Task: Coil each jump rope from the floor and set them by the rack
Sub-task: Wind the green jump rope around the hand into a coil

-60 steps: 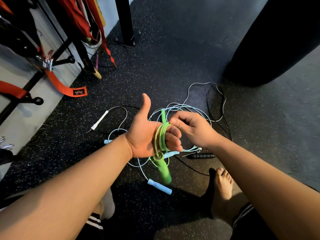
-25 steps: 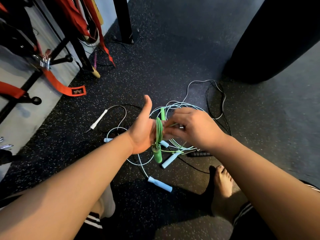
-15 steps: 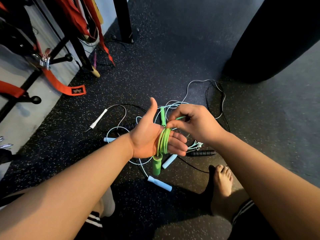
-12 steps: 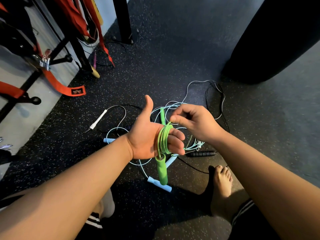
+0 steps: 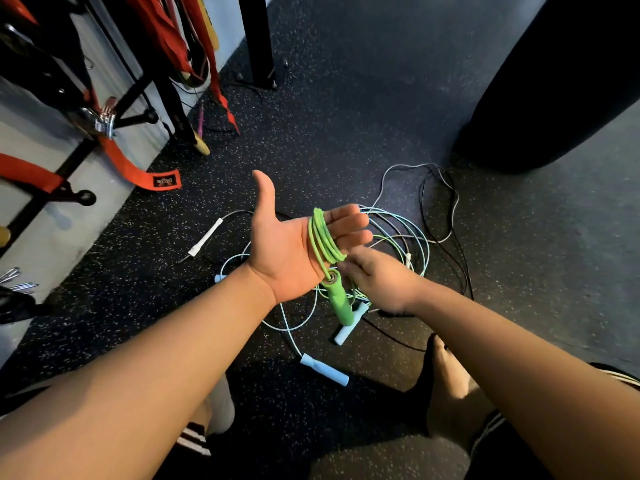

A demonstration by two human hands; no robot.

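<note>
- Step in hand: coiling the green rope [image 5: 323,237]. Several turns lie round the straight fingers of the left hand [image 5: 284,254], which is held palm up, flat open, with the thumb raised, above the floor [image 5: 346,116].
- One green handle [image 5: 338,301] hangs from the coil, just below the edge of the palm.
- The right hand [image 5: 381,280] is close under the left fingers, with its back toward the camera and blurred. Whether it pinches the free length of rope cannot be told.
- By judgement, the next move asks to wind the last length and the second handle onto the coil. After that the coil must slip off the fingers without springing open and be carried left to the rack [image 5: 145,116].
- More work seems to remain. A light blue rope [image 5: 424,244] with its blue handle [image 5: 323,369], a black rope [image 5: 424,202] and a white handle [image 5: 205,241] lie tangled on the floor under the hands.
- Writing: the red strap [image 5: 135,171] hanging from the rack ends in a black patch [image 5: 165,182] with a mark, too small to read. No other label is seen.
</note>
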